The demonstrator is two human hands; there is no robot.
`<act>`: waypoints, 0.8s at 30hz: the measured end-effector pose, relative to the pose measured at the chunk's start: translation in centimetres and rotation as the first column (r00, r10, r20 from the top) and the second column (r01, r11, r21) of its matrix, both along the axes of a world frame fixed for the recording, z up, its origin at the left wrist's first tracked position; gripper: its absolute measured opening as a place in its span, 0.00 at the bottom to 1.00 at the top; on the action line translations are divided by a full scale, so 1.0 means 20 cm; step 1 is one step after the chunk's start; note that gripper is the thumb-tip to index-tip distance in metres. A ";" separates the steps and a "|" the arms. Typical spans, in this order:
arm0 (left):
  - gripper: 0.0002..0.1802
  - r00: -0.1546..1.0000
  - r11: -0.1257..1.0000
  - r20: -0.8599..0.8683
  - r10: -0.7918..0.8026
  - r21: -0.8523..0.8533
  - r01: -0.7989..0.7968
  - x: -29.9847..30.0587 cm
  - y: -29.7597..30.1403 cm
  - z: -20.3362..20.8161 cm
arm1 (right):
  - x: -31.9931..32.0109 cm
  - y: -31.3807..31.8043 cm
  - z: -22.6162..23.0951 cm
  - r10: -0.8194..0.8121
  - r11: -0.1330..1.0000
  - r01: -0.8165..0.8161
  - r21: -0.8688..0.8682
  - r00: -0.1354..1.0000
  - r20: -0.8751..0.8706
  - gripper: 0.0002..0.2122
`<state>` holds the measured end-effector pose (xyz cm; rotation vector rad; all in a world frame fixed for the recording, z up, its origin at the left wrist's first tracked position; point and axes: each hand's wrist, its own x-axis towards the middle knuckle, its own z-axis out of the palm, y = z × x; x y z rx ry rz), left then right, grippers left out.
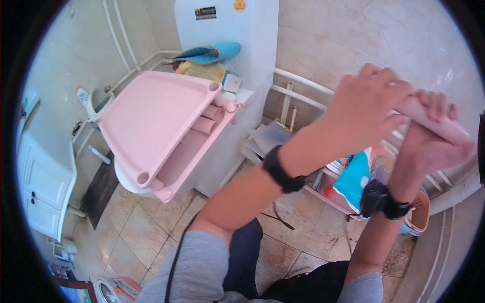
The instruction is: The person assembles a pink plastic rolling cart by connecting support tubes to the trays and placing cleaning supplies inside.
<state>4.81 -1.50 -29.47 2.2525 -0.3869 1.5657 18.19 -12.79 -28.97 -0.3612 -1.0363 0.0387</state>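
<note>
At the upper right I hold a pink plastic tube [418,112] up in front of the tiled wall, tilted down toward the right. My left hand [368,103] is closed around its left end, with the palm turned away. Lower on the tube, my right hand [428,146] wraps it from beneath, fingers over the top and thumb near the right end. Both wrists wear black bands. To the left, a pink plastic tray [151,108] rests over a second pink tray [194,161], slightly offset. Between them lie several short pink tubes [204,125].
Behind the trays stands a tall white appliance [227,30], with a rolled blue mat [222,51] and yellow cloth [202,71] beside it. Below my hands are a turquoise package [353,177], a pink bin [331,198] and a bucket [418,214]. White pipes [303,90] run along the wall.
</note>
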 end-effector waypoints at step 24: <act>0.22 0.325 0.485 -0.559 0.763 0.163 -0.859 -0.66 -0.05 -0.33 | -0.36 0.55 -0.55 0.842 0.010 -0.631 -0.776 0.424 -0.333 0.21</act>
